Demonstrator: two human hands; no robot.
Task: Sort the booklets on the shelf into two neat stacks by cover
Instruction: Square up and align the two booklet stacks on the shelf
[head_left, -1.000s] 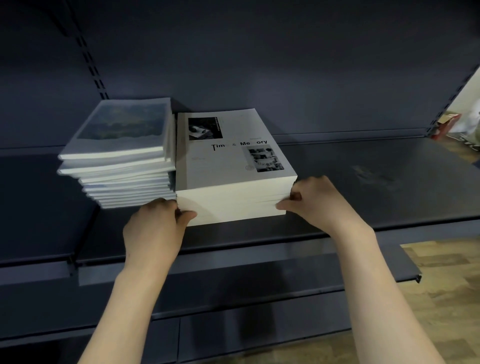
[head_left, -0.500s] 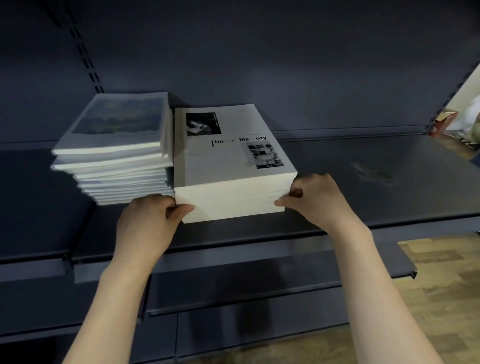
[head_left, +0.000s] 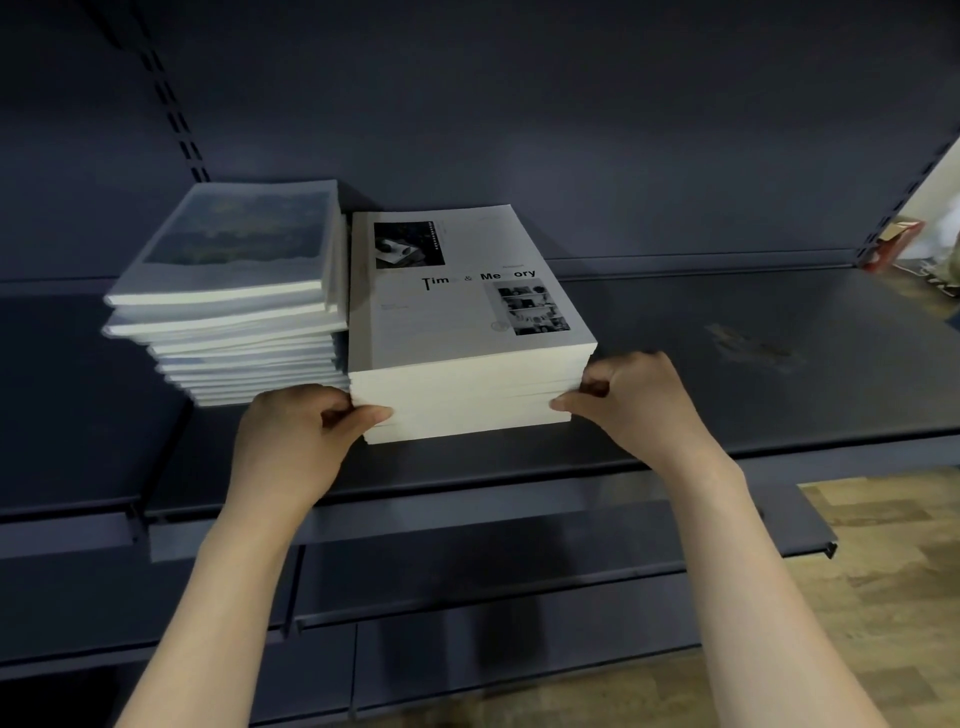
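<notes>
Two stacks of booklets sit side by side on a dark shelf (head_left: 727, 364), close together near its left part, against a dark back panel (head_left: 519, 104).

The right stack (head_left: 467, 395) is squared up, its page edges forming a nearly flat cream face toward the camera. Its top cover is pale grey and carries black lettering that reads "Tim" then an ampersand then "Me...ory"; some letters are too faint to make out. A dark photo sits at the cover's upper left, with a line of tiny vertical print beside it that cannot be read. A second dark photo block sits at the lower right, with a small round emblem next to it and some faint lines of small text at the left, also unreadable.

The left stack (head_left: 244, 332) is taller at the back and untidy: its booklets are fanned, the upper ones jutting further left than the lower ones. Its top cover shows a blurred blue-green picture with a white band below; no writing can be read on it.

The left hand (head_left: 296, 441) grasps the right stack's near-left corner, thumb on the front edges and fingers curled round the side. The right hand (head_left: 639, 405) grasps the near-right corner, thumb on the front and fingers curled at the side.

A wooden floor (head_left: 883, 597) shows at lower right, and a red item (head_left: 893, 244) lies beyond the shelf's far right end.
</notes>
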